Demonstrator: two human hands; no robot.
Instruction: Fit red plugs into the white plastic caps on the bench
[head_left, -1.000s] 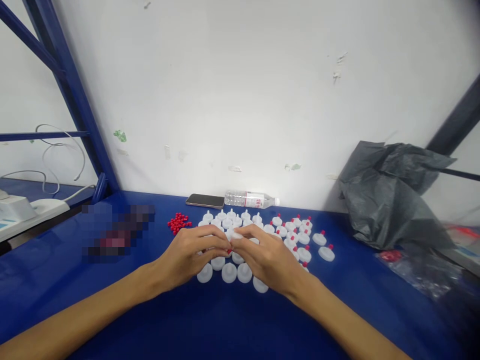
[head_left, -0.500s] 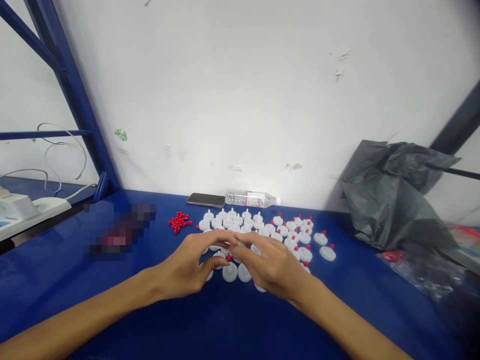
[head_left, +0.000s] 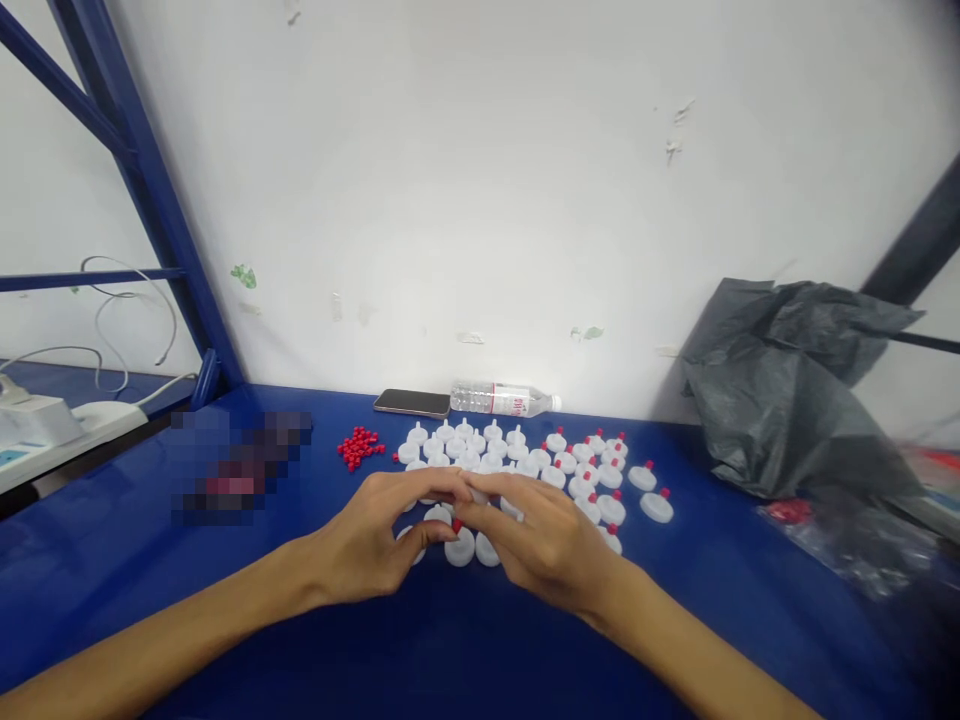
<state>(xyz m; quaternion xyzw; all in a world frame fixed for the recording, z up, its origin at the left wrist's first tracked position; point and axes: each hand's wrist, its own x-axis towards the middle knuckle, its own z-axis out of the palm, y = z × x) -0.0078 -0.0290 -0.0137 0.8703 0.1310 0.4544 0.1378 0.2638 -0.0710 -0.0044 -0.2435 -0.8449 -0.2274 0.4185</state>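
Observation:
Several white plastic caps [head_left: 517, 462] stand in rows on the blue table [head_left: 465, 650]; those on the right carry red tips. A small heap of red plugs [head_left: 358, 445] lies left of them. My left hand [head_left: 375, 535] and my right hand [head_left: 544, 535] meet fingertip to fingertip just above the near rows. Both are curled in a pinch around a small white cap [head_left: 474, 494], most of it hidden by the fingers. Below the fingertips stands a white cap with a red tip [head_left: 459, 545].
A phone [head_left: 412, 402] and a lying water bottle [head_left: 504, 398] rest against the white wall. A crumpled grey plastic bag [head_left: 787, 395] fills the right side, with a clear bag [head_left: 847, 545] beside it. A blue frame post [head_left: 142, 190] and cables [head_left: 112, 320] stand left.
Both hands have sunk slightly toward me and the table, still joined at the fingertips. A red-tipped cap has come into sight under them.

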